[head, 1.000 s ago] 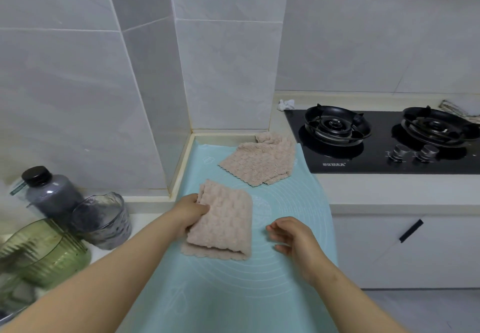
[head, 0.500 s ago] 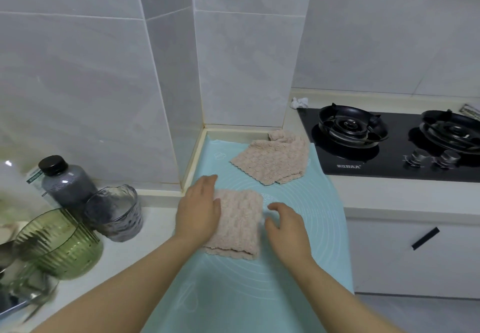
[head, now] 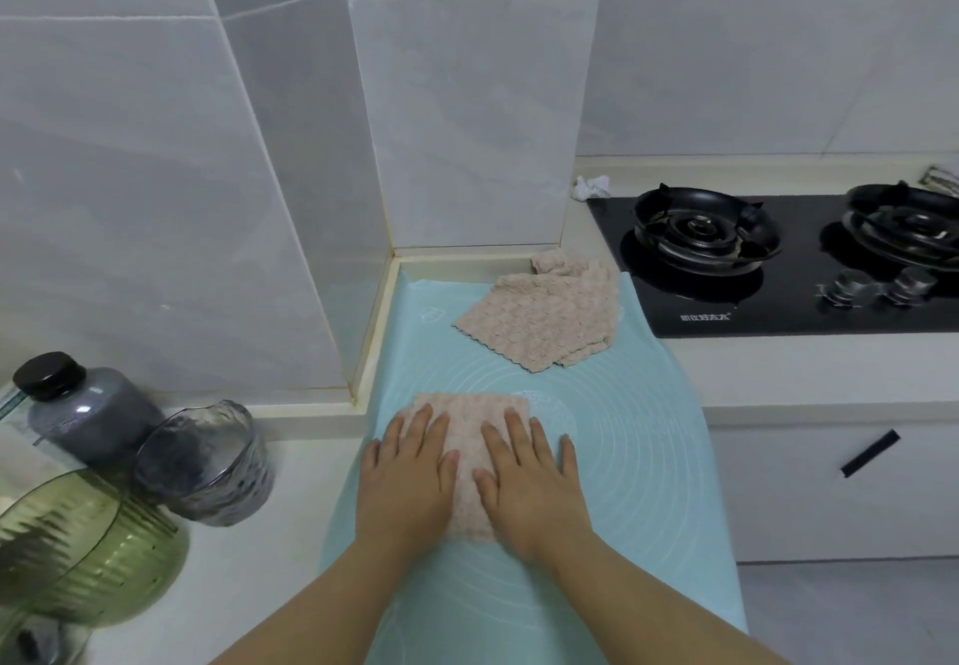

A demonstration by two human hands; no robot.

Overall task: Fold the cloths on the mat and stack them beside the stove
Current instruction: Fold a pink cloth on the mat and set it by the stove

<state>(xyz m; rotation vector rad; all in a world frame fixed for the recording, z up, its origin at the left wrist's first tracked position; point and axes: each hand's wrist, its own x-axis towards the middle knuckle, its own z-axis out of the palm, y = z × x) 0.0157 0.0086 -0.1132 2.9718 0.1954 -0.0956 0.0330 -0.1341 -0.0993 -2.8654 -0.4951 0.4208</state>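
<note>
A folded beige cloth [head: 467, 420] lies on the light blue mat [head: 622, 431]. My left hand [head: 410, 477] and my right hand [head: 529, 477] press flat on it side by side, fingers straight, covering most of it. A second beige cloth [head: 550, 322], loosely spread with a rumpled far corner, lies at the mat's far end next to the black stove [head: 778, 270].
Left of the mat stand a dark bottle [head: 78, 415], a glass jug [head: 207, 462] and a green ribbed bowl [head: 78, 545]. A tiled wall corner rises behind the mat. A crumpled white scrap [head: 591, 187] lies behind the stove. White cabinet fronts with a black handle [head: 869, 452] are at right.
My left hand folded the cloth over, then both hands moved onto it and now press it flat. The view shifted left and slightly downward.
</note>
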